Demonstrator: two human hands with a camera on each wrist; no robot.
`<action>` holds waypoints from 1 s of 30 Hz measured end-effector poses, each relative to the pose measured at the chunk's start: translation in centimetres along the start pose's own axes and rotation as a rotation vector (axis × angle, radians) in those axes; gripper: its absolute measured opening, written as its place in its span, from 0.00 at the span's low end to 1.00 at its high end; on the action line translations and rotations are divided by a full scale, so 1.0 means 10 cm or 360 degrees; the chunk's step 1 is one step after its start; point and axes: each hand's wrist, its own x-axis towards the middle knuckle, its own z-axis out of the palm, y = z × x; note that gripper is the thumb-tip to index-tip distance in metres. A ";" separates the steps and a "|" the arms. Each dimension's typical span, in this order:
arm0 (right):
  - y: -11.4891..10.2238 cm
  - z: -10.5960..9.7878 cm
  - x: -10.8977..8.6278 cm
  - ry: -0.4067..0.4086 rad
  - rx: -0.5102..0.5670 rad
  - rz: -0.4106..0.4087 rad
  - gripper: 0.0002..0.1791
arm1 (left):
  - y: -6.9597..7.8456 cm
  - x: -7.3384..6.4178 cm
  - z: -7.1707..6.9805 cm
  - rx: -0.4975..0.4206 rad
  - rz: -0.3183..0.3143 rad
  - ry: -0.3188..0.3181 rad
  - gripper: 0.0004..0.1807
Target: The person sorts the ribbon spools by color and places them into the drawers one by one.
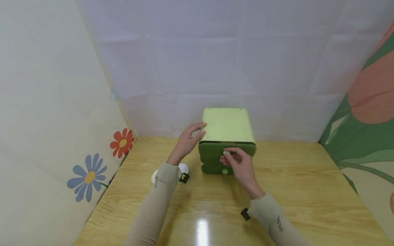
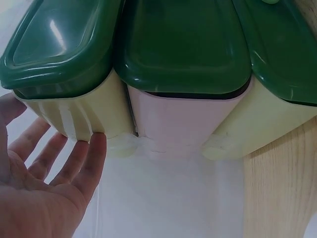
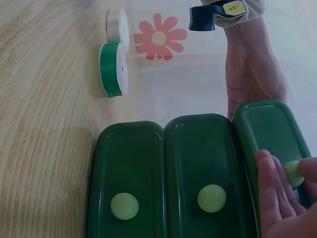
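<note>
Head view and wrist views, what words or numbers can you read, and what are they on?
Left sleeve: dark lettering, too small and blurred to read.
Right sleeve: dark lettering, also too blurred.
Yellow label on black wrist device: dark marks, too small to read.
Green drawer fronts: no writing that I can see.

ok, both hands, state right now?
Left hand: open, fingertips against the side of the drawer unit.
Right hand: closed, thumb and fingers pinching the top drawer's knob.
</note>
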 end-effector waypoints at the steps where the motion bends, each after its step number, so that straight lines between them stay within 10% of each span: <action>1: 0.01 0.00 0.01 0.0000 0.0002 -0.0008 0.11 | 0.00 0.00 0.00 -0.0001 0.0001 0.0001 0.25; 30: 0.03 0.00 0.10 0.0000 -0.0031 -0.0015 0.12 | 0.00 0.00 0.01 -0.0026 -0.0021 0.0007 0.25</action>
